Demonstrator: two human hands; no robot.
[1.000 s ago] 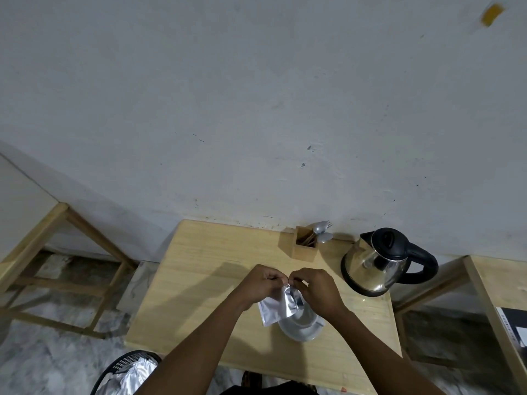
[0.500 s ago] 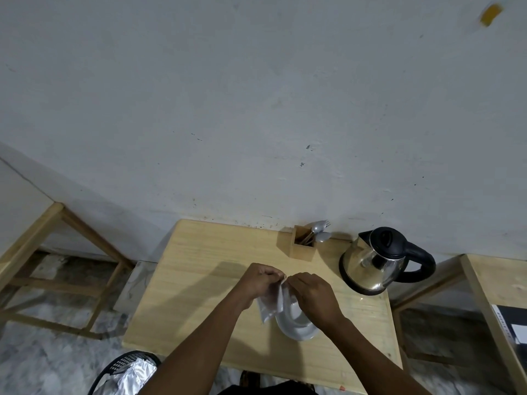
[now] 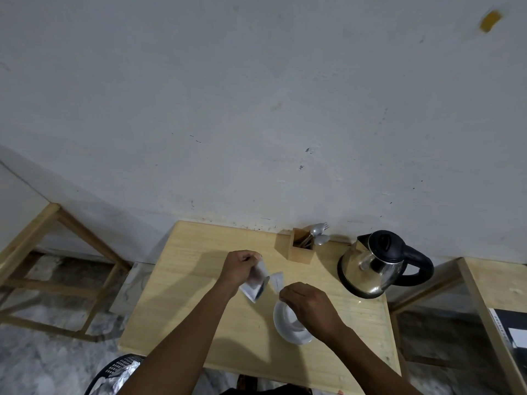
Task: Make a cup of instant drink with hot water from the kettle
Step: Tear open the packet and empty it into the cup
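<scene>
My left hand (image 3: 239, 266) grips a silver sachet (image 3: 254, 286) above the wooden table (image 3: 182, 295). A torn strip (image 3: 277, 279) of the sachet's top hangs from the fingertips of my right hand (image 3: 309, 306), still joined to the sachet at one corner. My right hand hovers over a white cup on a saucer (image 3: 285, 327) and hides much of the cup. A steel kettle (image 3: 370, 269) with a black lid and handle stands at the table's right side.
A wooden holder (image 3: 301, 248) with spoons and a fork sits by the wall behind the cup. Wooden frame tables stand at left (image 3: 37, 229) and right (image 3: 490, 286). A black bin with a foil liner (image 3: 117, 372) sits at the table's near left corner.
My hands have pulled apart: the sachet's top is torn open, my left hand carries the sachet left, my right hand holds the torn strip over the cup.
</scene>
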